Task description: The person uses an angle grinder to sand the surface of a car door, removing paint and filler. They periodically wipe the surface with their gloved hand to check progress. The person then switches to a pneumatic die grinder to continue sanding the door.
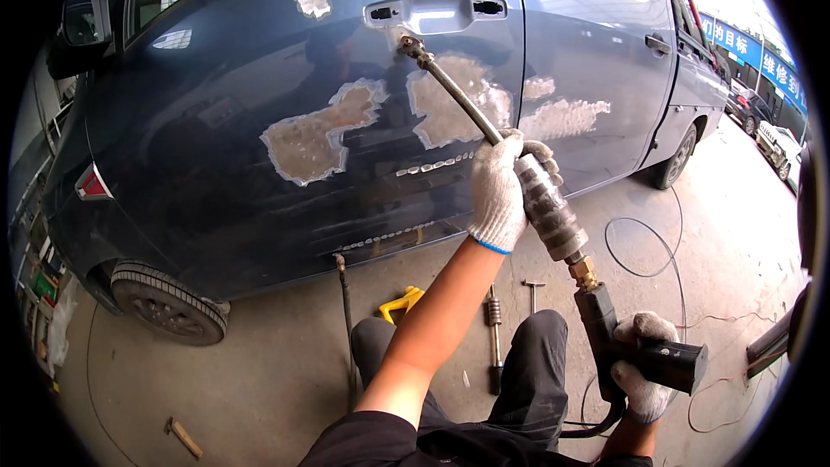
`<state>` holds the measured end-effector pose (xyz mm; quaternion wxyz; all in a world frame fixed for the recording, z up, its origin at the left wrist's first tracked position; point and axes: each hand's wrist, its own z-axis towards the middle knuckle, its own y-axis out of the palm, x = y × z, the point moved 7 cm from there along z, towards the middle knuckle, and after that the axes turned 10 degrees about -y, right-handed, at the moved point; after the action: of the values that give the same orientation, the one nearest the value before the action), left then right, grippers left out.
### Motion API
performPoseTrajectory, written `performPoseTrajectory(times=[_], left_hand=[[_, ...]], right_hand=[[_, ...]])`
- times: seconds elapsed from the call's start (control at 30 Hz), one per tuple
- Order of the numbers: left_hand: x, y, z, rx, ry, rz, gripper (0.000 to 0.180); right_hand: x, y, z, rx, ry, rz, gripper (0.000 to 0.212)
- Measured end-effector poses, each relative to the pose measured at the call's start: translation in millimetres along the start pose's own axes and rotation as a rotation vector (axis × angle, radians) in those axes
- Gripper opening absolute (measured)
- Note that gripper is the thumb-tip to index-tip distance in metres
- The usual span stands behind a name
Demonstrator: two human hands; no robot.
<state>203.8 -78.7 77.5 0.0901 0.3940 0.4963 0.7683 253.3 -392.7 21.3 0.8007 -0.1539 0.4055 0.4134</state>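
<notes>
My left hand (501,186), in a white knit glove with a blue cuff edge, is closed around a slide-hammer dent puller (553,216) where its steel rod meets the ridged sliding weight. The black pistol-style handle at its lower end is in my right hand (647,372), also gloved, with the fingers wrapped round it. A cable leads down from that handle. The rod slants up and left, its tip at the dark blue car door (233,138) just below the door handle recess (437,10). Patches of bare sanded metal (458,95) show on the door around the rod.
A black rod (344,320) leans against the door's lower edge. Between my knees lie another slide hammer (494,329) and a T-handled tool (534,292). A yellow tool (400,303) is beside my left knee. A wooden-handled hammer (184,438) and a looped cable (644,246) lie on the floor.
</notes>
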Motion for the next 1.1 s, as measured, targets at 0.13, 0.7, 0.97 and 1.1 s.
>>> performPoseTrajectory(times=[0.13, 0.7, 0.97, 1.1], left_hand=[[6.1, -2.4, 9.8, 0.009, -0.076, -0.016, 0.012], [35.7, 31.3, 3.9, -0.96, -0.173, -0.696, 0.039], [6.6, 26.2, -4.6, -0.026, -0.016, 0.126, 0.023], [4.6, 10.2, 1.3, -0.067, -0.013, 0.04, 0.022]], right_hand=[[3.6, -3.3, -3.0, 0.032, 0.044, -0.05, 0.062], [3.5, -0.6, -1.9, -0.11, -0.127, 0.048, 0.054], [-3.2, -2.4, -0.5, 0.046, -0.087, 0.017, 0.055], [-3.8, 1.8, 2.6, 0.018, -0.034, 0.048, 0.056]])
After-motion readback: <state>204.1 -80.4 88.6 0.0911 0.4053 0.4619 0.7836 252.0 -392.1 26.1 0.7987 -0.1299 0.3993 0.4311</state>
